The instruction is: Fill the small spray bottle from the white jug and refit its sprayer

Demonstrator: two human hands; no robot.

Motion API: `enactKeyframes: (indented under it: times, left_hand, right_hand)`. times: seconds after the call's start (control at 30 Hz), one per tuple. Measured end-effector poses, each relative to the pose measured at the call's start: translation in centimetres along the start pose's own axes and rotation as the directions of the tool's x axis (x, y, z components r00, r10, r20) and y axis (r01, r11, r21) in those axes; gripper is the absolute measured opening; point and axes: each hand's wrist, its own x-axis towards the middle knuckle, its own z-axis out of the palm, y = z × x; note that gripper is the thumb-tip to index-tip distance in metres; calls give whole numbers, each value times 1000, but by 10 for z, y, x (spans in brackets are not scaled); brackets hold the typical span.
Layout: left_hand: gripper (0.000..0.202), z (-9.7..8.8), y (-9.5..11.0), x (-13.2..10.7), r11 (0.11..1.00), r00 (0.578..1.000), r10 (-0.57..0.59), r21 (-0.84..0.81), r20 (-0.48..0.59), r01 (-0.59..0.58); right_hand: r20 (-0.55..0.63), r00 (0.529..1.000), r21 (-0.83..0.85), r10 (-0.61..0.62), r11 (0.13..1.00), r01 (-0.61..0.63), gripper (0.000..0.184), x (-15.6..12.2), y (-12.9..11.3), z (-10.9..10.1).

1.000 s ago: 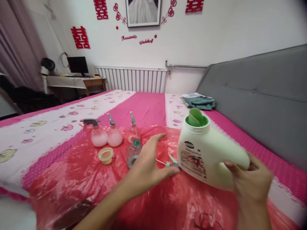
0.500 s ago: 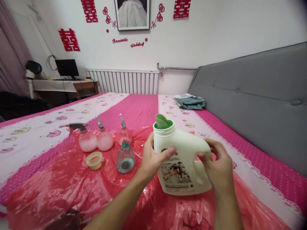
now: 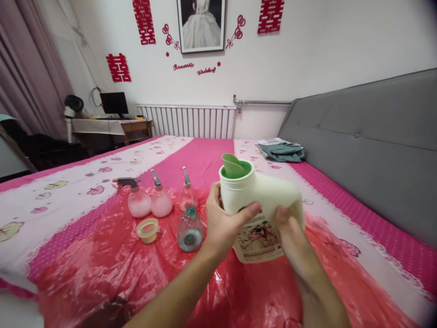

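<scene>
I hold a pale green detergent jug (image 3: 262,200) with an open green spout in both hands, just above a red plastic sheet (image 3: 112,269). My left hand (image 3: 223,223) wraps round its neck and front. My right hand (image 3: 288,230) grips its handle side. An open clear round bottle (image 3: 190,229) stands just left of my left hand. A yellow-green cap (image 3: 148,229) lies further left. Behind them stand three round spray bottles (image 3: 150,200), two holding pinkish-white liquid.
The red sheet lies over a pink and white bedspread (image 3: 61,191). A grey headboard (image 3: 372,146) runs along the right. Folded grey-green clothes (image 3: 283,151) lie at the far side. A radiator (image 3: 191,122) and a desk with a monitor (image 3: 109,119) stand by the wall.
The jug came from my right side to the middle and turned upright. My left hand left the sheet and closed on the jug's neck. My right hand shifted its grip on the handle.
</scene>
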Motion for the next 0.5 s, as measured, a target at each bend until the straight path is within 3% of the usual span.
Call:
enactKeyframes:
  times: [0.03, 0.13, 0.27, 0.37, 0.5]
  left_hand:
    - [61, 0, 1, -2, 1000, 1000, -1, 5, 25, 1]
    - [64, -2, -2, -7, 999, 996, -44, 7, 74, 44]
    - [69, -3, -9, -9, 993, 991, -96, -60, 92, 101]
    - [69, -2, -4, -6, 995, 981, -64, -64, 184, 77]
    - [74, -22, 11, -7, 975, 947, 6, 210, 322, -78]
  right_hand:
    - [30, 1000, 78, -5, 997, 3, 76, 4, 4, 1]
    - [-26, 999, 236, -39, 971, 44, 82, 12, 8, 2]
    - [-101, 994, 213, 52, 977, -30, 86, 18, -1, 5]
    - [-146, 985, 205, 87, 977, -56, 93, 28, -11, 7]
    - [-243, 970, 151, 11, 988, 27, 88, 43, -18, 9]
